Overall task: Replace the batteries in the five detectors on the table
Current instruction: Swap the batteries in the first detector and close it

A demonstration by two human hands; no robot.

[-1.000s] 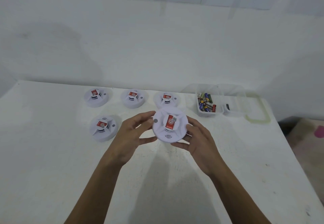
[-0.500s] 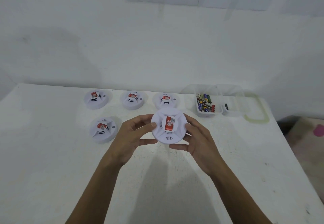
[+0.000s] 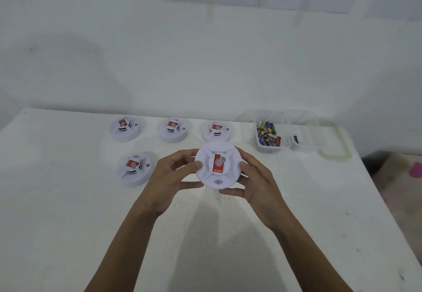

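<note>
A round white detector (image 3: pixel 218 165) with a red label is held above the table, face toward me. My left hand (image 3: pixel 170 181) grips its left rim and my right hand (image 3: pixel 258 183) grips its right rim. Three more white detectors stand in a back row: the back left detector (image 3: pixel 125 129), the back middle detector (image 3: pixel 173 129) and the back right detector (image 3: pixel 217 130). Another detector (image 3: pixel 134 168) sits on the table left of my left hand. A clear tub of batteries (image 3: pixel 267 134) stands at the back right.
A second clear tub (image 3: pixel 299 140) holding one small dark item sits right of the battery tub, with a clear lid (image 3: pixel 333 142) lying beside it. The white table (image 3: pixel 68 211) ends at the right, where floor shows. A white wall rises behind.
The held detector has been turned slightly in my hands and sits a little higher in view. The camera has tilted a bit. The other detectors have not moved.
</note>
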